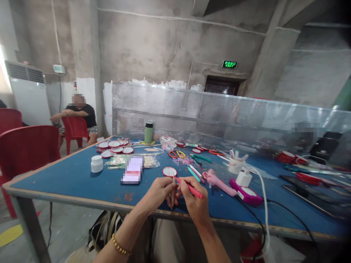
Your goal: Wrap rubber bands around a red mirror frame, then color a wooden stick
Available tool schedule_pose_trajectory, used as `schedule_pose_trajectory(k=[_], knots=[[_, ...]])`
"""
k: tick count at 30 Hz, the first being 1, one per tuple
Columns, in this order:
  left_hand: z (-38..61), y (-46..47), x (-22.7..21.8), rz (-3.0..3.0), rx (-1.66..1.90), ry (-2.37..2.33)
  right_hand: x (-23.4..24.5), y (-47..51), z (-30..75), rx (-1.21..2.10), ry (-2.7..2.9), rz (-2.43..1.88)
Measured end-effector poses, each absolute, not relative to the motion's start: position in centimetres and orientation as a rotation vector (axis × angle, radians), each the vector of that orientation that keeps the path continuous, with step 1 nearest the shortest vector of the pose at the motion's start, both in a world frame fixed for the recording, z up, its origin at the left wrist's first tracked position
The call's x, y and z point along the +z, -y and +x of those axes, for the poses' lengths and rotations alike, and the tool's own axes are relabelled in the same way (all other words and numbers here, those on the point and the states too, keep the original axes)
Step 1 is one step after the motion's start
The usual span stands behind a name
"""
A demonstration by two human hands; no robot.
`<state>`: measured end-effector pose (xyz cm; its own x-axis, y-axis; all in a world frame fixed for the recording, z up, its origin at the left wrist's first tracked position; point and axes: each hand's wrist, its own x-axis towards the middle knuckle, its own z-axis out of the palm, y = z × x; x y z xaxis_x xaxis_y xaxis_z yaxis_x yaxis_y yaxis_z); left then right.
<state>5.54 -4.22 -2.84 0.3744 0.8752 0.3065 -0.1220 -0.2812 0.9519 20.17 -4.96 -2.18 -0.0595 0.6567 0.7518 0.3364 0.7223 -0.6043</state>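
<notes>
My left hand [157,193] is closed around a thin wooden stick [173,193] that stands nearly upright over the near edge of the blue table [74,179]. My right hand [195,202] grips a red pen [190,188], its tip pointing left towards the top of the stick. Just beyond the hands lies a small round red-rimmed disc [169,171]. A gold bracelet [119,246] sits on my left wrist.
On the table are a white jar [96,163], a green bottle [148,132], stacked red-rimmed discs [115,147], scissors [176,154], pens, a pink tool [219,182], a magenta device [246,193] with cables and a cup [236,165]. Red chairs [26,149] stand left. A person [79,117] sits at the back left.
</notes>
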Motion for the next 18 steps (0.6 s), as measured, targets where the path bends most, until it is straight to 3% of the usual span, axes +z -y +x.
schedule_pose_trajectory(k=[18], knots=[[5.58, 4.52, -2.52, 1.529, 1.14, -0.707, -2.02, 5.12, 19.98, 0.364, 1.63, -0.785]])
